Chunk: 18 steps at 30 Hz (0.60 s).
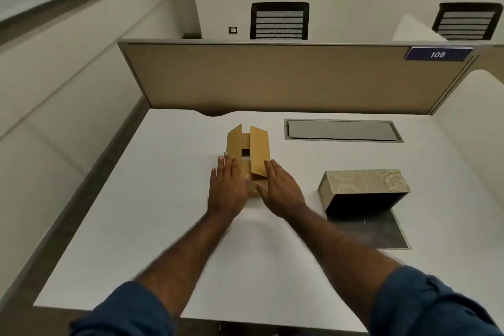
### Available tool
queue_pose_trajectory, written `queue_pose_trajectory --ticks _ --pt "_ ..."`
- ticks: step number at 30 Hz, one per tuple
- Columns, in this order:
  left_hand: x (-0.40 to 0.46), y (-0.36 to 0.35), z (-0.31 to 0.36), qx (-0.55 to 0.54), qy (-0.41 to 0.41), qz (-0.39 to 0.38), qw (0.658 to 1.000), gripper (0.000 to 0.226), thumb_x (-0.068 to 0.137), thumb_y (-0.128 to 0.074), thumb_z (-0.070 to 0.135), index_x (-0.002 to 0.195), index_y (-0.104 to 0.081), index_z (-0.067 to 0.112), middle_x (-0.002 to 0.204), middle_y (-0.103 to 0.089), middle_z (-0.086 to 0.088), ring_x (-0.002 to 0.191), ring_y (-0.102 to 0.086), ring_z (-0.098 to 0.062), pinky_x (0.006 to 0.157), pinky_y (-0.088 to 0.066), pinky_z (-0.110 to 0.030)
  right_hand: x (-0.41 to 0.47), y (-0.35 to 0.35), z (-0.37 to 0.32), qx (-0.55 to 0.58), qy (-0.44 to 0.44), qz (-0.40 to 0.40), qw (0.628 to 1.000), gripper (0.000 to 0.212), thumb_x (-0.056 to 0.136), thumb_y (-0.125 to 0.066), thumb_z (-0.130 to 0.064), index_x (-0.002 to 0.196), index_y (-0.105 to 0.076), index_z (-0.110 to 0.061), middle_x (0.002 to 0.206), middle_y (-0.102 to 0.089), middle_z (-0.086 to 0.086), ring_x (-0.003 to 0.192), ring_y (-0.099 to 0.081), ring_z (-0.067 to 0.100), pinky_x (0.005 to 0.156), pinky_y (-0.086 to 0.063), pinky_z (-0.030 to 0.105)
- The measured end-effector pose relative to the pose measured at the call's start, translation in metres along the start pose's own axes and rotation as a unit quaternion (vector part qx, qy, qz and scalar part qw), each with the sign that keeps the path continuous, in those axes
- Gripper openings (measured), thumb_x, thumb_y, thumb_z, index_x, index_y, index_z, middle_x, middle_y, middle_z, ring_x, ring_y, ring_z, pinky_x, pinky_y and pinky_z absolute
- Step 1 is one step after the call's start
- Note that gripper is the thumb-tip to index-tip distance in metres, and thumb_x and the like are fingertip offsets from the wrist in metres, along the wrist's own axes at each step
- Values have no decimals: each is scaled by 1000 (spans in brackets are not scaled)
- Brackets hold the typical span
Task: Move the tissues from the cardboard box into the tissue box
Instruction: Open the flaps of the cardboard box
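A small brown cardboard box [259,144] stands in the middle of the white desk [163,226], its two long top flaps raised and a gap between them. No tissues show through the gap. My left hand [227,188] lies flat against the box's left side, fingers straight. My right hand [279,189] presses against its right front side, fingers extended. To the right lies the beige patterned tissue box [365,181] on its side, its dark open end facing me and its flap [368,229] flat on the desk.
A grey cable hatch [342,130] is set into the desk behind the tissue box. A tan partition [286,76] with a blue "109" tag closes off the far edge. Two black chairs stand beyond it.
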<state>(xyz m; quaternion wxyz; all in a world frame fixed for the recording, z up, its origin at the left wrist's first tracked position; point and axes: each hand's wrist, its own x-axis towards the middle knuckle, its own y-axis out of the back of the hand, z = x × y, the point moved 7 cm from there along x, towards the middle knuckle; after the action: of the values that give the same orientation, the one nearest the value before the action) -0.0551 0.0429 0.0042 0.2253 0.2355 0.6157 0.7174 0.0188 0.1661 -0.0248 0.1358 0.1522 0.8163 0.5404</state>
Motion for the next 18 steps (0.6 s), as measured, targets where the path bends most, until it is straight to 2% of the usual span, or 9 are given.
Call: queue_pose_trajectory --ticks 2,4,7,9,11,13,14,16,18 --pt "5 -1 -15 -27 26 -12 999 75 106 -27 53 161 -14 3 171 -14 -20 157 -20 -37 121 -36 -47 8 -3 -6 21 -20 5 1000 83 110 -37 -64 173 -14 -16 181 -20 11 163 -31 32 129 -34 48" --pt "9 -3 -27 -50 25 5 998 78 105 -36 54 161 -16 4 167 -27 -21 147 -42 -37 106 -53 -43 13 -6 -11 24 -44 6 999 82 109 -40 -62 173 -16 -17 180 -25 10 156 -43 34 120 -47 52" --pt "16 -10 -38 -76 21 -11 997 76 104 -37 57 161 -16 11 145 -59 -17 113 -70 -34 85 -59 -43 23 -9 -15 18 -76 40 996 83 106 -49 -60 171 -22 -15 171 -39 11 135 -62 36 99 -61 54" --pt "22 -13 -47 -72 22 -20 997 77 104 -36 57 161 -15 11 121 -70 -13 95 -73 -30 78 -58 -40 29 -9 -16 8 -90 58 994 82 105 -53 -59 168 -26 -14 164 -46 12 127 -67 36 92 -64 52" --pt "25 -15 -53 -59 19 -25 998 72 106 -36 52 161 -16 9 109 -71 -12 84 -70 -26 72 -57 -38 34 -11 -17 2 -100 75 992 77 105 -55 -58 164 -33 -14 158 -52 13 121 -69 37 89 -64 50" --pt "28 -19 -55 -70 11 -40 997 59 110 -32 35 158 -20 5 112 -71 -20 74 -63 -26 67 -55 -39 37 -13 -20 1 -103 93 990 69 107 -52 -55 160 -39 -13 152 -57 14 115 -71 37 87 -64 49" --pt "30 -22 -57 -102 21 -48 993 54 110 -31 27 157 -21 3 116 -70 -23 74 -64 -30 69 -56 -41 37 -12 -21 3 -105 103 989 64 108 -50 -53 157 -42 -13 150 -59 15 113 -71 37 87 -64 49" --pt "34 -25 -68 -186 55 -52 980 53 108 -34 18 157 -19 2 109 -72 -25 78 -69 -37 73 -58 -45 37 -11 -21 21 -109 125 986 55 112 -44 -48 153 -48 -12 145 -63 15 110 -72 37 87 -64 48" --pt "34 -27 -75 -213 64 -42 974 48 108 -35 11 153 -29 -4 116 -70 -25 75 -67 -28 70 -56 -38 35 -10 -19 60 -113 150 980 48 114 -41 -44 148 -52 -12 139 -68 13 110 -73 35 88 -63 45"
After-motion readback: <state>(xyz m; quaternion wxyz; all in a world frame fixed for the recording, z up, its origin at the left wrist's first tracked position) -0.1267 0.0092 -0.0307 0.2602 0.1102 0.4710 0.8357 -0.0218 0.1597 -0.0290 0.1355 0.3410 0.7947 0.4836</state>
